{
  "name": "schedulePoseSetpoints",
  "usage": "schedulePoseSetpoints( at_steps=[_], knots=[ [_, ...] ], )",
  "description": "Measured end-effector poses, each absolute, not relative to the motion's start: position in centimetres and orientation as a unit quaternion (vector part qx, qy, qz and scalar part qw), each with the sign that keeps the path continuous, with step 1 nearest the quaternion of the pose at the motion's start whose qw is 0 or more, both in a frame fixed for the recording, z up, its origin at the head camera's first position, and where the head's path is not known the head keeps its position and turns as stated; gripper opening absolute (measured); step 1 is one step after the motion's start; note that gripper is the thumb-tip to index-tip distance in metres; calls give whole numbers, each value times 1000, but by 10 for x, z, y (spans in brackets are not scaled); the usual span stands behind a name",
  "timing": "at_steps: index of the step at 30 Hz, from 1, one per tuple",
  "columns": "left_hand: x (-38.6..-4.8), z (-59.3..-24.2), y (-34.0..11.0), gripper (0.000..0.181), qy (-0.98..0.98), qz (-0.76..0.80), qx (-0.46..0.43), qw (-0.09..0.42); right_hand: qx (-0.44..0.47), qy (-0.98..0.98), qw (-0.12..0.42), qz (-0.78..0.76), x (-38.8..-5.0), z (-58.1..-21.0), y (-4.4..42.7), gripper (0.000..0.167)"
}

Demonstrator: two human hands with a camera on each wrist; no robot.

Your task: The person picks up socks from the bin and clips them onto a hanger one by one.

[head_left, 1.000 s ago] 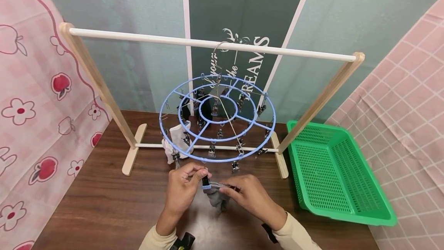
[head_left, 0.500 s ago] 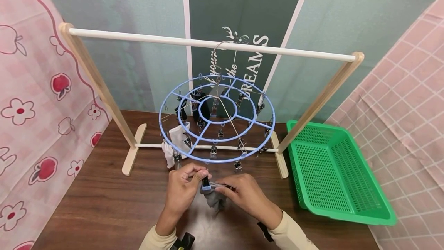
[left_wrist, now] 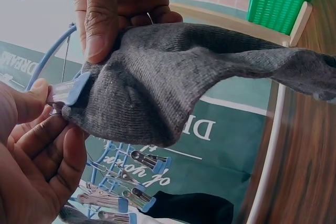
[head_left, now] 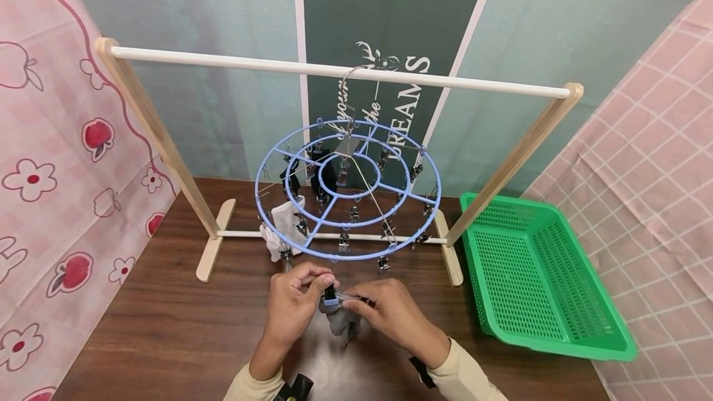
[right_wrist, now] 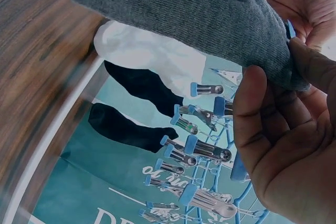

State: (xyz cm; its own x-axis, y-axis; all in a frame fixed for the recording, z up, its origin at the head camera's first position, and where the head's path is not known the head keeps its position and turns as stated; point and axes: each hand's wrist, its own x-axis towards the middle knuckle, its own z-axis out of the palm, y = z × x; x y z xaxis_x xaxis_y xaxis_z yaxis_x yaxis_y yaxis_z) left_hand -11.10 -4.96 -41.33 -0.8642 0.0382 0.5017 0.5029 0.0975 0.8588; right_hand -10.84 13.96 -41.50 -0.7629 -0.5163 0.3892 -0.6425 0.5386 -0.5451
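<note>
In the head view my left hand [head_left: 295, 302] pinches a metal clothespin [head_left: 331, 296] with blue tips, below the front of a round blue clip hanger [head_left: 348, 258]. The left wrist view shows the clothespin's tips over the cuff edge of a grey sock [left_wrist: 142, 87]. My right hand [head_left: 398, 314] pinches the cuff on the other side, thumb on top of the knit. The rest of the sock droops below the hands. In the right wrist view a white sock [right_wrist: 147, 51] and two black socks, one black sock [right_wrist: 142, 85] above the other, hang from other clips.
The hanger hooks over the white bar [head_left: 234, 62] of a wooden rack, with several clips dangling from its rings. A green plastic basket [head_left: 557, 348] stands at the right on the brown wooden table [head_left: 139, 333]. Patterned cloth borders both sides.
My right hand has shifted slightly left, with the grey sock moving toward the clothespin. The left hand keeps its pinch almost in place. The hanger has turned a little.
</note>
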Motion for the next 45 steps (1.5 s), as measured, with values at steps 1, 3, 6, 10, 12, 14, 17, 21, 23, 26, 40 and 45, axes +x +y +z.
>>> schedulePoseSetpoints(
  at_steps=[1, 3, 6, 10, 12, 14, 17, 21, 23, 26, 40, 45],
  knots=[
    [-109, -409, -49, 9, -722, -642, -185, 178, 331, -872, 90, 349, -108, -415, 139, 10],
    [-106, -400, -49, 8, -729, -638, -178, 175, 328, -873, 89, 351, -108, -416, 139, 10],
    [-103, -392, -49, 7, -733, -636, -171, 169, 318, -876, 86, 354, -107, -416, 139, 10],
    [-103, -390, -50, 9, -730, -641, -168, 168, 298, -879, 75, 364, -105, -418, 139, 10],
    [-103, -392, -51, 9, -724, -647, -169, 167, 288, -879, 65, 374, -104, -418, 138, 10],
    [-104, -395, -52, 9, -714, -659, -172, 163, 279, -879, 54, 383, -103, -419, 138, 8],
    [-107, -405, -53, 8, -700, -677, -168, 154, 264, -880, 41, 393, -102, -421, 138, 7],
    [-112, -423, -55, 7, -690, -694, -151, 139, 246, -884, 30, 397, -100, -424, 140, 17],
    [-113, -429, -56, 6, -686, -701, -142, 131, 242, -884, 30, 400, -99, -426, 140, 19],
    [-113, -432, -58, 5, -674, -715, -137, 124, 245, -881, 39, 403, -98, -428, 141, 20],
    [-114, -432, -63, 12, -692, -697, -128, 136, 263, -866, 63, 420, -99, -431, 143, 19],
    [-114, -430, -68, 12, -669, -700, -159, 191, 263, -866, 70, 420, -98, -432, 143, 23]
  ],
)
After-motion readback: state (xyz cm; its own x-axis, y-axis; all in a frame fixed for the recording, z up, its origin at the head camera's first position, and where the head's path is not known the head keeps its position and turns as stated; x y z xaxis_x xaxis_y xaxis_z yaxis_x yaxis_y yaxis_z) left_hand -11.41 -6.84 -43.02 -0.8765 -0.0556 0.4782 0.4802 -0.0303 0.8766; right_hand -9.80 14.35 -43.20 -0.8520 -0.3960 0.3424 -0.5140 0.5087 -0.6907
